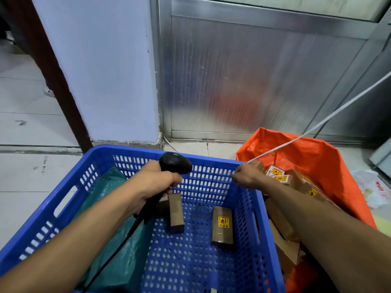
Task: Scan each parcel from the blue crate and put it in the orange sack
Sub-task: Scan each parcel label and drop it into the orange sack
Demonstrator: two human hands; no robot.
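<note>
Fingers of my left hand (152,182) clamp the scanner (174,163); right hand (247,175) pinches a white cable (317,125). Between parcels: next, grab the labelled parcel (223,227).

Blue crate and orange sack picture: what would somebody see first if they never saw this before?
First the big blue crate in the middle, with two brown parcels lying on its floor, one with a yellow sticker. The left hand holds a black scanner above them. On the right, the bright orange sack already holds many parcels, and the right hand pinches a white cable by the crate's corner.
</note>
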